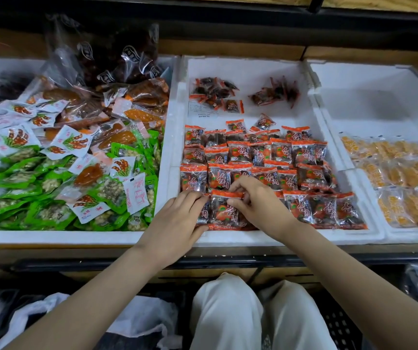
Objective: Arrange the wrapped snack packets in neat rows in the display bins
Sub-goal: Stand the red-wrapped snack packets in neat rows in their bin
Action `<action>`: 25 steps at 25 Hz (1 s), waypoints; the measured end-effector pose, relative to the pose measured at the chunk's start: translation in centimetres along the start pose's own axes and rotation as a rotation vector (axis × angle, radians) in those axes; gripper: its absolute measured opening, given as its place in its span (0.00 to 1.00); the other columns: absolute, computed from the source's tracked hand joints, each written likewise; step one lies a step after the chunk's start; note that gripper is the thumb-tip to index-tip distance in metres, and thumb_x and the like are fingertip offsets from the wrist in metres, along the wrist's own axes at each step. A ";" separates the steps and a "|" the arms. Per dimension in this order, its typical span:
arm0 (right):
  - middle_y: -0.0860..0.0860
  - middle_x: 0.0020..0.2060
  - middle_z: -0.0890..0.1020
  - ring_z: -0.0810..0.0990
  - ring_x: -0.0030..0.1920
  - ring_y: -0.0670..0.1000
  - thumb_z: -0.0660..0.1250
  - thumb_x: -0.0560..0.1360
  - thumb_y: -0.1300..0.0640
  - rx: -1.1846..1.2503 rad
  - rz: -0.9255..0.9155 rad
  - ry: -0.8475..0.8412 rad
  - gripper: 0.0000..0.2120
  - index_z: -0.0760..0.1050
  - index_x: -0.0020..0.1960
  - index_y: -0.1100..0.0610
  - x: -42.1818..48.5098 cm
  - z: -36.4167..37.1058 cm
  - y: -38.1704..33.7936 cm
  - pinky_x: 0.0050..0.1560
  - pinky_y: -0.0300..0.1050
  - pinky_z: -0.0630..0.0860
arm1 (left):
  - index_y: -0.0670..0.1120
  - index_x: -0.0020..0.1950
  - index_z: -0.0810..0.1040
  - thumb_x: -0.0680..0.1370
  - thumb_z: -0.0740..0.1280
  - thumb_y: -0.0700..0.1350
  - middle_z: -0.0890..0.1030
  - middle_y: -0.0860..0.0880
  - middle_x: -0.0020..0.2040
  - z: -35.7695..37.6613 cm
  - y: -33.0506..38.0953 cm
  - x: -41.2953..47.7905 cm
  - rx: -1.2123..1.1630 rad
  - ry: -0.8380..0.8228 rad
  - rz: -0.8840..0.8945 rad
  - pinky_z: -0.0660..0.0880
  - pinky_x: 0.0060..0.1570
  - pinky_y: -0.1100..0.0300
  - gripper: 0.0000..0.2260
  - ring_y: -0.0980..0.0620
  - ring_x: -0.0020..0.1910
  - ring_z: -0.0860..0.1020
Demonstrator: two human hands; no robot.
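- My right hand's (255,203) fingertips (237,185) curl over the orange top seal of one clear-and-orange wrapped snack packet (224,210), with the thumb pressed to its face, so they pinch it narrowly.
- That packet stands in the front row of the middle white foam bin (228,239), near its front left corner.
- My left hand (177,218) lies just beside it. Its fingers (194,195) are nearly straight and rest on the top edge of the half-hidden neighbouring packet (204,213), and the thumb sits at that packet's lower edge.
- To the right of my hands, more front-row packets (324,210) lie side by side.
- Behind them, further rows of matching packets (266,157) overlap towards the back and grow less tidy.
- At the rear of the bin lie a loose heap of small dark packets (214,93) and a second small heap (276,93), well apart from the rows.
- The left foam bin (51,237) holds a jumble of green packets (26,178) and white printed packets (71,142), with amber ones among them.
- The right foam bin (404,234) holds blurred rows of yellow packets (404,173).
- Below the shelf I see pale trousers (228,311) at the knees and white plastic bags (137,322) on the floor.
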State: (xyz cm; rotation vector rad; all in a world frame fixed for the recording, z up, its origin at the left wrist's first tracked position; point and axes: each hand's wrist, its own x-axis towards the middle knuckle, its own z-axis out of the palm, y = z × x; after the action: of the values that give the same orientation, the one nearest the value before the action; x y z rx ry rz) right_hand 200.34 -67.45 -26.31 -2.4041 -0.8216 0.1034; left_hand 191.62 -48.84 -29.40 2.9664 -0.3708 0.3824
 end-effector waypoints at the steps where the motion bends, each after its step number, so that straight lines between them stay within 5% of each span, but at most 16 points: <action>1: 0.44 0.50 0.72 0.74 0.41 0.42 0.65 0.77 0.51 -0.053 -0.031 -0.013 0.11 0.72 0.58 0.52 0.1 -0.2 0.0 0.42 0.33 0.71 | 0.42 0.64 0.75 0.76 0.66 0.53 0.77 0.47 0.58 -0.1 -0.1 0.0 0.017 0.004 0.013 0.75 0.55 0.54 0.21 0.47 0.58 0.77; 4: 0.45 0.59 0.72 0.74 0.53 0.44 0.61 0.78 0.47 -0.189 -0.131 -0.028 0.16 0.69 0.64 0.50 0.2 -1.5 -0.1 0.51 0.35 0.71 | 0.46 0.61 0.76 0.77 0.55 0.56 0.77 0.50 0.54 -1.1 -0.4 0.8 0.039 0.041 0.042 0.75 0.52 0.56 0.21 0.50 0.53 0.76; 8: 0.46 0.58 0.73 0.72 0.58 0.44 0.61 0.79 0.51 -0.214 -0.134 0.108 0.16 0.69 0.65 0.53 3.9 -5.4 2.3 0.59 0.34 0.66 | 0.47 0.56 0.76 0.77 0.55 0.52 0.76 0.50 0.50 -2.5 -2.7 6.3 0.063 0.136 0.041 0.70 0.51 0.58 0.16 0.51 0.50 0.74; 13: 0.55 0.62 0.70 0.68 0.64 0.55 0.59 0.80 0.55 -0.325 0.013 0.213 0.18 0.65 0.68 0.58 15.5 -9.4 10.7 0.60 0.43 0.63 | 0.48 0.71 0.67 0.82 0.58 0.49 0.69 0.50 0.67 -1.5 -6.0 19.2 -0.052 0.103 -0.074 0.60 0.66 0.56 0.18 0.50 0.67 0.67; 20: 0.53 0.76 0.50 0.47 0.76 0.55 0.65 0.75 0.42 -0.463 0.144 -0.027 0.42 0.44 0.77 0.55 30.1 -9.5 21.0 0.73 0.46 0.42 | 0.52 0.79 0.48 0.79 0.64 0.54 0.46 0.50 0.79 5.2 -12.1 34.7 -0.074 -0.050 -0.325 0.47 0.74 0.54 0.34 0.48 0.78 0.46; 23: 0.49 0.77 0.46 0.47 0.76 0.61 0.67 0.70 0.36 -0.330 0.206 -0.075 0.48 0.42 0.77 0.50 32.7 -9.0 22.1 0.73 0.56 0.49 | 0.53 0.79 0.42 0.75 0.67 0.59 0.41 0.48 0.79 7.4 -14.9 38.3 -0.161 -0.042 -0.414 0.43 0.75 0.47 0.43 0.45 0.78 0.41; 25: 0.48 0.77 0.50 0.52 0.74 0.64 0.67 0.71 0.38 -0.367 0.184 -0.031 0.44 0.47 0.77 0.50 33.9 -8.8 22.3 0.71 0.59 0.57 | 0.54 0.79 0.43 0.73 0.68 0.62 0.40 0.48 0.79 8.4 -16.2 40.0 -0.205 -0.049 -0.428 0.45 0.75 0.43 0.44 0.43 0.77 0.42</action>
State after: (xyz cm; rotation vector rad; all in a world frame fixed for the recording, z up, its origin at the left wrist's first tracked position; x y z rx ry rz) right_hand 241.82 -66.34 -27.69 -2.8282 -0.6768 0.0660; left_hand 235.22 -43.61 -28.45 2.7520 0.2100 0.2068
